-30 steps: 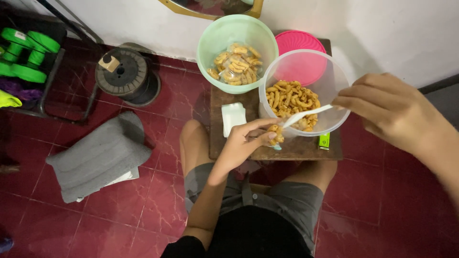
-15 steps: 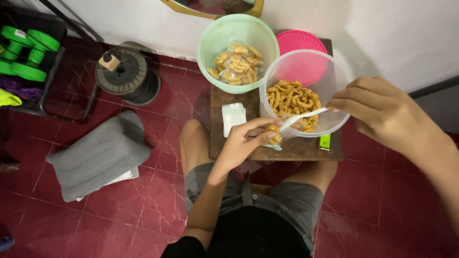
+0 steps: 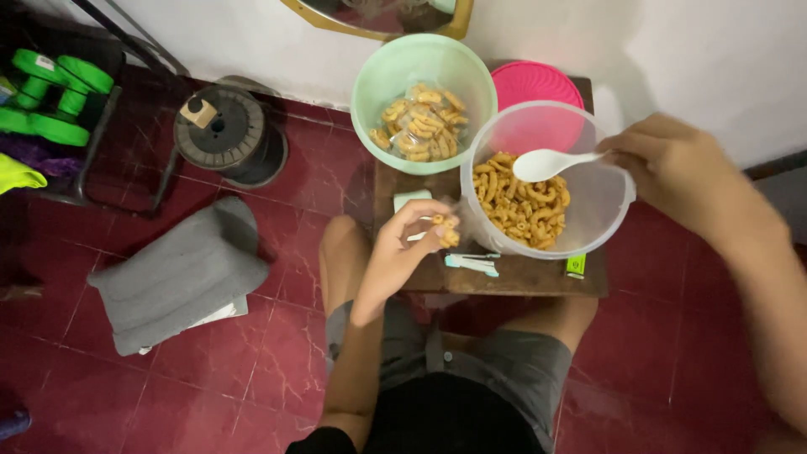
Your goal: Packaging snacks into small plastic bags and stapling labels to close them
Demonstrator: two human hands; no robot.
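Note:
My left hand (image 3: 405, 249) holds a small clear bag of orange curled snacks (image 3: 445, 231) just left of a clear plastic tub (image 3: 602, 210). The tub holds a layer of the same snacks (image 3: 521, 202). My right hand (image 3: 672, 168) grips the handle of a white spoon (image 3: 546, 164), whose bowl hangs over the tub, above the snacks. Behind the tub stands a mint green bowl (image 3: 378, 84) with several filled snack bags (image 3: 420, 122). A pink lid (image 3: 538, 84) lies behind the tub. All rest on a small wooden table (image 3: 521, 277).
A light blue tool (image 3: 471, 264) and a small green item (image 3: 577, 266) lie on the table's front edge. On the red tiled floor: a grey cushion (image 3: 181, 277), a round black spool (image 3: 223, 134), green dumbbells (image 3: 55, 92) on a rack. My knees are under the table.
My right hand has lifted the spoon up out of the snacks to above the tub. My left hand still holds the small bag beside the tub.

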